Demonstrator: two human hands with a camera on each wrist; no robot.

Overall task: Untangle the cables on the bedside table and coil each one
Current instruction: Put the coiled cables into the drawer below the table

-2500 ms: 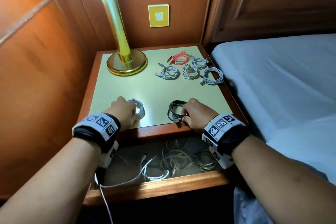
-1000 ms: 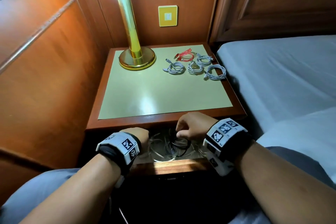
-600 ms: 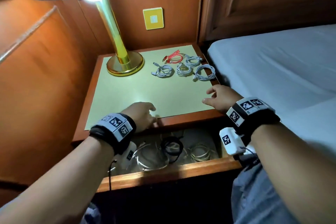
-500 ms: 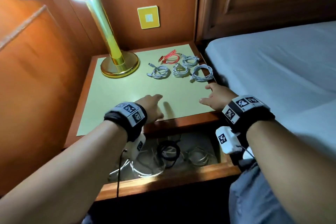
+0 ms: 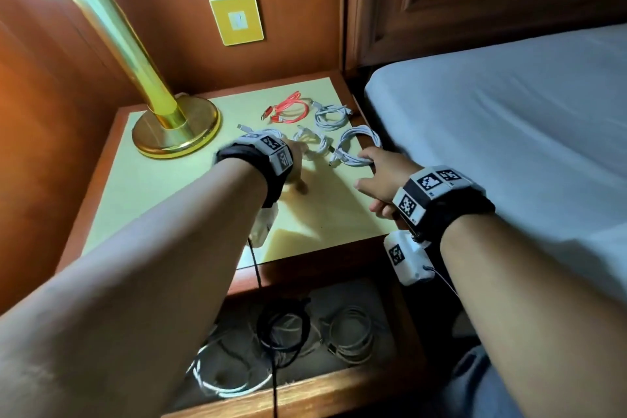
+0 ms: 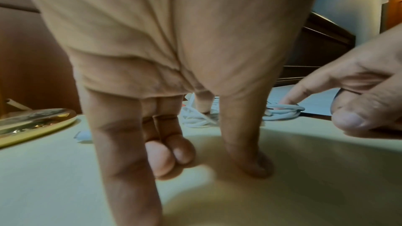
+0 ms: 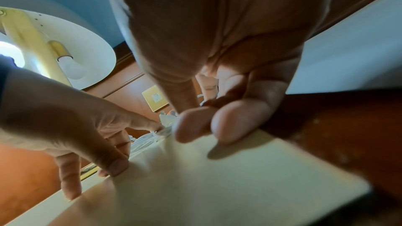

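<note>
We find 5 coiled cables at the back of the surface (image 5: 190,187). Our left hand (image 5: 298,163) and right hand (image 5: 383,176) reach in, grips spread, index tips touching 2 white coils (image 5: 356,146). Risk: dragging by fingertip may unwind loops.

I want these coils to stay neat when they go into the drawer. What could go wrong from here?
The right hand touches the white coil with one fingertip only; dragged that way, it may unwind. That coil lies near the table's bed-side edge and could slip off. The left hand reaches among close-packed coils and may snag a neighbour.
</note>
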